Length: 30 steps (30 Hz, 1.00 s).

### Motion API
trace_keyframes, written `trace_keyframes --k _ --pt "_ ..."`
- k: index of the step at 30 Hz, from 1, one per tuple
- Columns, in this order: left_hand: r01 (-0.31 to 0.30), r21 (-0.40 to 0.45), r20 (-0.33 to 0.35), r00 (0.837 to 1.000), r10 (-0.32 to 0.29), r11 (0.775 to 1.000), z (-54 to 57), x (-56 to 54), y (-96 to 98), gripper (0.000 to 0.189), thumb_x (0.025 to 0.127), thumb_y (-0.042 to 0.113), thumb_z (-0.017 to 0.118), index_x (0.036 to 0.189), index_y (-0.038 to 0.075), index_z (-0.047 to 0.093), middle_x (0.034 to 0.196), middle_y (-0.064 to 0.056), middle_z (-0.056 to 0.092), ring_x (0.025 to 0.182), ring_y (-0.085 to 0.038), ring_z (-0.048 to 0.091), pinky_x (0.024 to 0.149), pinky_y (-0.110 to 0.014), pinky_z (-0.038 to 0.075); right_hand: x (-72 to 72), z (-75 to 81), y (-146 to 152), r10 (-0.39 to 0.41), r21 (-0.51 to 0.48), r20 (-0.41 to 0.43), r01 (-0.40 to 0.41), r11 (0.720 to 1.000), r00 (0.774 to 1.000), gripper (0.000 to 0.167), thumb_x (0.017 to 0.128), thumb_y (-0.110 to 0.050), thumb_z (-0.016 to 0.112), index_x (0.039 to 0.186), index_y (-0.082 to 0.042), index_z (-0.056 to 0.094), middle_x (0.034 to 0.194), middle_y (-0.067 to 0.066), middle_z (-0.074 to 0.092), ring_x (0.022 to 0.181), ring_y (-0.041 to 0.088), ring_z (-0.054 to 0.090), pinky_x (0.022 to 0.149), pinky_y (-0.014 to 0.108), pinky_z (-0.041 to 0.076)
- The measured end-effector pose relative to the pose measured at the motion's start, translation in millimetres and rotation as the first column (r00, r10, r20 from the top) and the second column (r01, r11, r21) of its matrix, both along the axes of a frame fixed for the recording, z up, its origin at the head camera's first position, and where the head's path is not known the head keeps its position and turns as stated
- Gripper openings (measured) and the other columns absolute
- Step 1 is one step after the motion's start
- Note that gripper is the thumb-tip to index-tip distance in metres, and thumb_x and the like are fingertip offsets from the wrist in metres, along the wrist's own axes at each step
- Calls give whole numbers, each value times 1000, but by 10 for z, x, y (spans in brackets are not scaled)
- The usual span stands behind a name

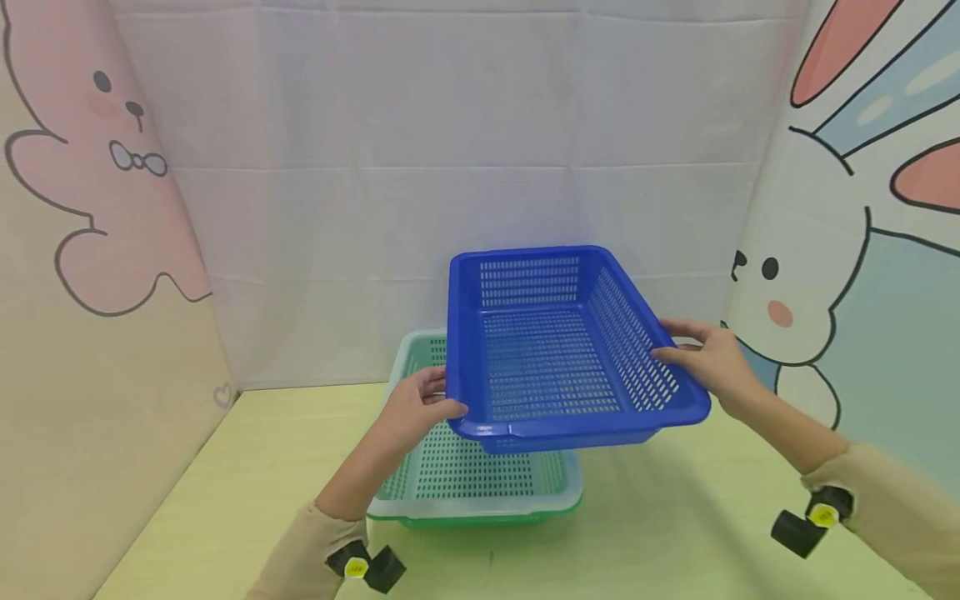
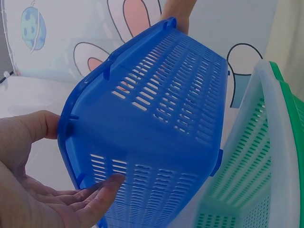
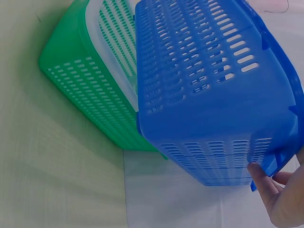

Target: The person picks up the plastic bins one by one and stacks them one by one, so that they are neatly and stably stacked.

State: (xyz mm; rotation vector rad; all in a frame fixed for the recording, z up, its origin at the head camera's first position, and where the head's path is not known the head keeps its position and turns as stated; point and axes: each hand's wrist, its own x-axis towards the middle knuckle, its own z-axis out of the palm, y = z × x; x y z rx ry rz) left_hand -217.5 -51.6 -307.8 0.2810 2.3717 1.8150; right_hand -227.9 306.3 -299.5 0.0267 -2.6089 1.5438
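Observation:
A blue slotted plastic basket (image 1: 547,358) is held up, tilted, above the table. My left hand (image 1: 416,408) grips its left rim, thumb over the edge and fingers against the outer wall, as the left wrist view shows. On the opposite side my right hand (image 1: 708,358) pinches the right rim, with a fingertip on the slotted side in the right wrist view. Below and partly hidden by it stands a pale whitish basket (image 1: 480,506) nested in a green basket (image 3: 90,90). In the head view the blue basket overlaps their right and back parts.
The nested baskets stand on a pale yellow-green table (image 1: 300,467) near the back. Behind rises a white cloth wall (image 1: 337,208). Side panels with a pink cartoon animal (image 1: 127,167) and a white rabbit (image 1: 802,275) flank the table.

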Motion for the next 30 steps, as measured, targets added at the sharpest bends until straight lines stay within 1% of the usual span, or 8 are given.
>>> trace_keyframes --k 2,6,8,11,15,21,24,30 --pt "-5 -20 -6 1000 5 1000 10 -3 -61 60 78 7 62 132 -4 39 123 -21 53 111 -33 53 96 -48 39 9 -7 -57 0 -14 -4 0 1000 1000 62 86 -19 62 136 5 33 128 31 44 85 21 66 68 31 54" --pt "-11 -32 -6 1000 11 999 -5 -18 -175 60 78 8 60 132 -4 38 124 -21 52 112 -33 52 98 -51 36 28 -30 -168 0 -26 -12 -1 1000 1000 62 87 -20 62 136 6 34 129 30 43 93 33 63 71 33 54" --pt "-15 -41 -6 1000 15 999 -17 -26 -229 60 78 8 59 132 -4 37 124 -22 52 112 -33 52 98 -52 34 38 -50 -218 0 -31 -15 -1 1000 1000 62 87 -21 62 136 6 35 129 30 43 97 36 61 72 33 54" --pt "-17 -50 -1 1000 17 999 -34 -35 -305 60 78 9 59 133 -4 38 126 -22 51 113 -33 52 99 -52 34 50 -85 -274 -9 -37 -26 8 999 1000 61 86 -20 62 135 5 36 129 29 44 97 31 62 72 30 54" --pt "-8 -52 1 1000 8 999 -53 -32 -412 61 78 9 59 133 -4 36 128 -23 49 114 -34 50 100 -52 32 55 -122 -345 -6 -85 -36 3 996 999 61 85 -18 64 135 4 37 128 27 45 92 19 64 71 27 53" --pt "9 -73 -27 1000 -11 997 -76 0 -601 61 80 11 58 134 -5 35 129 -24 47 115 -34 50 101 -54 29 44 -164 -497 3 -163 -49 -11 987 999 62 84 -17 65 134 5 38 128 27 45 84 3 62 72 24 53" --pt "9 -71 -29 1000 -11 997 -95 13 -669 58 80 10 58 133 -4 38 129 -22 49 114 -33 51 101 -55 28 46 -183 -562 6 -198 -54 -17 980 999 60 83 -14 66 134 5 39 127 26 45 82 0 61 72 22 53" --pt "3 -74 -35 999 -6 997 -130 38 -764 54 80 8 58 131 -2 41 125 -21 52 111 -31 54 101 -57 27 39 -247 -660 15 -248 -50 -27 968 999 58 83 -11 65 133 5 41 126 25 46 83 1 62 73 25 53"
